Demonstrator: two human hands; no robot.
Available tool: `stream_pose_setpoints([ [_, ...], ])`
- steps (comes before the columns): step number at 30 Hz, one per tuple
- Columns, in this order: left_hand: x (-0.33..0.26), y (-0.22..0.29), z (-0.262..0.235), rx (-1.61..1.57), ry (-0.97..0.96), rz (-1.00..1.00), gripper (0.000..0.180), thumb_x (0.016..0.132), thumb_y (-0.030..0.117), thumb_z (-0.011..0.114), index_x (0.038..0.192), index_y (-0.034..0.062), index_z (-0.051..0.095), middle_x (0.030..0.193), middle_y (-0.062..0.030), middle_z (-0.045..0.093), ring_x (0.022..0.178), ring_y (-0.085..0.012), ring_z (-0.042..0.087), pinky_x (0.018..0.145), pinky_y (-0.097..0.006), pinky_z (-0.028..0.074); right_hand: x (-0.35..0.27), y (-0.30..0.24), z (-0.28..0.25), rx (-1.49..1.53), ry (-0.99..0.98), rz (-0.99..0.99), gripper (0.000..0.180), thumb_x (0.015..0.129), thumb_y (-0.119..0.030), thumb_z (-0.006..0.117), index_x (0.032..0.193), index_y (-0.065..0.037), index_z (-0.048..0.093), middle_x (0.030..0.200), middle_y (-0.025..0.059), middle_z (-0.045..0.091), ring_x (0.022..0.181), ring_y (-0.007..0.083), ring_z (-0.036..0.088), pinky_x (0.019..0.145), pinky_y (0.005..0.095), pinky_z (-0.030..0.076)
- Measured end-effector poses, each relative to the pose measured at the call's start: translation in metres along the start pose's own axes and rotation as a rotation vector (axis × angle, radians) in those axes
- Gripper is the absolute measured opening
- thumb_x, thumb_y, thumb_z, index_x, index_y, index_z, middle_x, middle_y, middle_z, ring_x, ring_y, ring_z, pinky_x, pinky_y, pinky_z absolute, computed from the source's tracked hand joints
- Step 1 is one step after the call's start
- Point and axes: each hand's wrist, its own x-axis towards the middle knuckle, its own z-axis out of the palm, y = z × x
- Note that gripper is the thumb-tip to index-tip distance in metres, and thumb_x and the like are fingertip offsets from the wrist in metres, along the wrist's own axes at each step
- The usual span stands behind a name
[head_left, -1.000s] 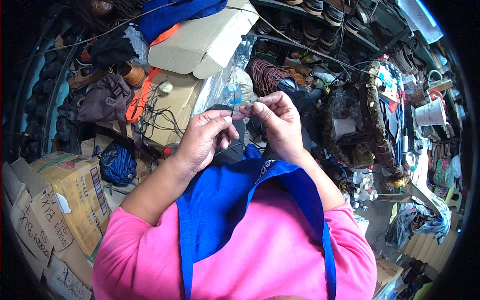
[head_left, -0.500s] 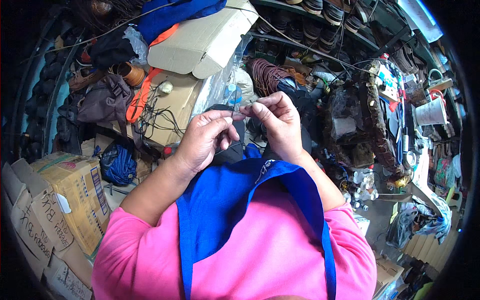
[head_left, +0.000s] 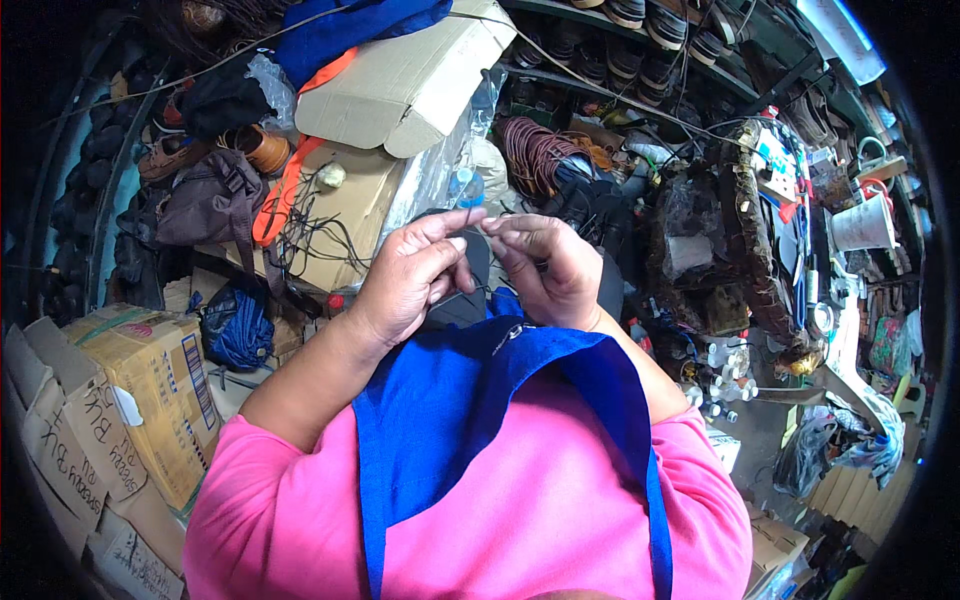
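Observation:
Above the lap of my blue apron (head_left: 450,400), my two hands meet with their fingertips almost touching. My left hand (head_left: 415,265) is closed, thumb against bent fingers. Along its index finger a thin dark thread (head_left: 468,216) shows faintly. Thumb and fingers of my right hand (head_left: 548,262) are pressed together in a pinch, and whatever they hold is too small to make out. Beneath the hands lies a dark, flat, rounded piece (head_left: 470,265) that I cannot name, partly hidden by my left hand.
Left ahead, a tangle of black cord (head_left: 325,235) and an orange strap (head_left: 285,195) lie on cardboard (head_left: 355,185). A cardboard box (head_left: 150,390) stands at left. Right holds a worn, cluttered stand (head_left: 700,240) and small bottles (head_left: 725,370). Shoes (head_left: 665,30) line a far shelf.
My right hand has turned, its fingers now bent over toward the left hand's fingertips, with the back of the hand more in view. The left hand has barely moved.

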Motion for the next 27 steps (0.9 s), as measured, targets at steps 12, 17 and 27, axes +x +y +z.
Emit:
stream_pose_setpoints([
  [12, -0.003, -0.001, 0.006, 0.039, -0.099, 0.075, 0.066, 0.088, 0.009, 0.048, 0.143, 0.0054, 0.012, 0.073, -0.0059, 0.06, 0.051, -0.0054, 0.049, 0.043, -0.015, 0.034, 0.003, 0.005, -0.003, -0.194, -0.159, -0.309, 0.019, 0.066, 0.002, 0.067, 0.082, -0.003, 0.059, 0.089, 0.0115, 0.063, 0.081, 0.0263, 0.064, 0.071, 0.0359, 0.052],
  [17, -0.012, 0.001, 0.012, -0.074, 0.044, 0.048, 0.069, 0.087, 0.022, 0.052, 0.143, 0.0073, 0.015, 0.096, -0.0108, 0.061, 0.078, -0.0164, 0.059, 0.073, -0.028, 0.046, -0.007, 0.008, -0.002, 0.285, 0.051, 0.345, 0.012, 0.074, -0.002, 0.069, 0.082, -0.002, 0.06, 0.085, 0.0078, 0.059, 0.081, 0.0182, 0.057, 0.075, 0.0282, 0.045],
  [27, -0.005, -0.007, -0.012, 0.084, 0.114, 0.178, 0.015, 0.081, 0.005, 0.063, 0.094, -0.0001, 0.062, 0.091, -0.0057, 0.063, 0.083, -0.0097, 0.057, 0.077, -0.023, 0.045, -0.006, 0.006, -0.004, 0.631, -0.038, 0.638, 0.008, 0.079, -0.003, 0.067, 0.08, -0.002, 0.06, 0.085, 0.0038, 0.056, 0.082, 0.0115, 0.052, 0.076, 0.0248, 0.042],
])
